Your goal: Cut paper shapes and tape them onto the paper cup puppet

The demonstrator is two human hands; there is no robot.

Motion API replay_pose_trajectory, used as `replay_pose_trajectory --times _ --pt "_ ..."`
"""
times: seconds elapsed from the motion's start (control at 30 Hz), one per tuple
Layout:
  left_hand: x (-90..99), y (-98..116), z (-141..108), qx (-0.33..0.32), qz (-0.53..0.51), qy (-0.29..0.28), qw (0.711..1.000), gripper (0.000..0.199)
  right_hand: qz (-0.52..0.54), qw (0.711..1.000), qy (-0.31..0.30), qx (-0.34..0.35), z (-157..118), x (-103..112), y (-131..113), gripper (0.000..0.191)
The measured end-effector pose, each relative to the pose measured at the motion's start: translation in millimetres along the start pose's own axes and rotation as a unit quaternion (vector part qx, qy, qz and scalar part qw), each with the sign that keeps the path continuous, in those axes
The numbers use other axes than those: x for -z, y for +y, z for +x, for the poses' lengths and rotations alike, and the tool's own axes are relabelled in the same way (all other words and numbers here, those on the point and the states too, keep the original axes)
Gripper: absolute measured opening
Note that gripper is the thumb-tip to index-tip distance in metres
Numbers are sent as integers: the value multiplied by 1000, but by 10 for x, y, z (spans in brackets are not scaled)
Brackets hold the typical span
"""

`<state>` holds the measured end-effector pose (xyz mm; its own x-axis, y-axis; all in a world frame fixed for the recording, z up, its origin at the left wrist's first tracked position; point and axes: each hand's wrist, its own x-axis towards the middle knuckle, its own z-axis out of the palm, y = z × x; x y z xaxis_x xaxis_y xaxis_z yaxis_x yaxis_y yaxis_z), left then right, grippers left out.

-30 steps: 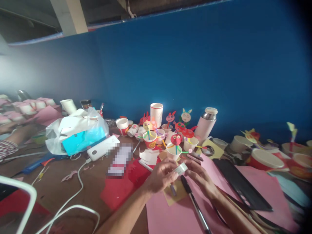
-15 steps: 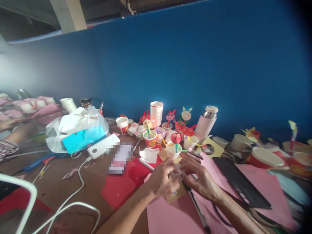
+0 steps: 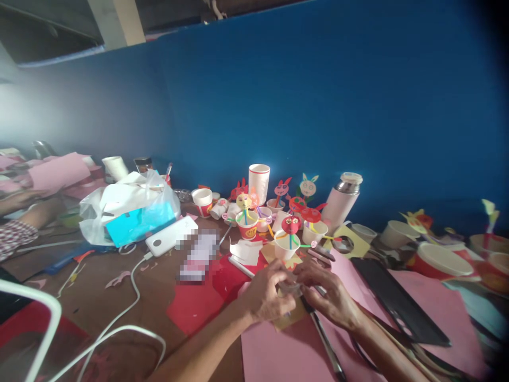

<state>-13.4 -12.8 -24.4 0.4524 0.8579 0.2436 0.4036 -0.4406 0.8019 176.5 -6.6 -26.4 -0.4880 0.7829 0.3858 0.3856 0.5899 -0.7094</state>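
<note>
My left hand (image 3: 268,297) and my right hand (image 3: 330,294) meet low in the middle, fingers bent and pinched. Between their fingertips is a small whitish, partly see-through piece (image 3: 293,289), too blurred to name. Just beyond stands a paper cup (image 3: 285,248) with a red paper face (image 3: 291,225) on a straw. Under my hands lie a tan paper piece (image 3: 289,321) and a large pink sheet (image 3: 274,353). A long, thin dark tool (image 3: 325,339) lies on the pink sheet beneath my right hand; its kind is unclear.
Decorated paper cups (image 3: 246,227) crowd along the blue wall (image 3: 318,95), beside a pale thermos (image 3: 342,204). Leftward are a phone (image 3: 199,255), a white power bank (image 3: 172,236), a plastic bag (image 3: 135,201) and a white cable (image 3: 137,292). Another person's arm (image 3: 43,215) reaches in far left.
The view has shifted slightly, so things sit a little further right. My hands stay together around the small piece. At far left, a pink sheet now stands raised near the other person.
</note>
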Motion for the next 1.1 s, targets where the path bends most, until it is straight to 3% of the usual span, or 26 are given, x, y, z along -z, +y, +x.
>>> replay_pose_trajectory --times 0.3,0.6,0.9,1.1 --pt "-13 -6 -20 50 -9 -4 999 20 -17 999 31 6 -5 -53 25 18" --pt "-22 61 -25 63 2 5 998 21 -9 1000 23 -16 -13 -30 24 17" --pt "-40 39 -15 46 -28 11 998 14 10 997 80 -3 -7 -53 59 15" --pt "49 18 28 51 -111 4 992 22 111 992 9 -61 -2 -33 79 17"
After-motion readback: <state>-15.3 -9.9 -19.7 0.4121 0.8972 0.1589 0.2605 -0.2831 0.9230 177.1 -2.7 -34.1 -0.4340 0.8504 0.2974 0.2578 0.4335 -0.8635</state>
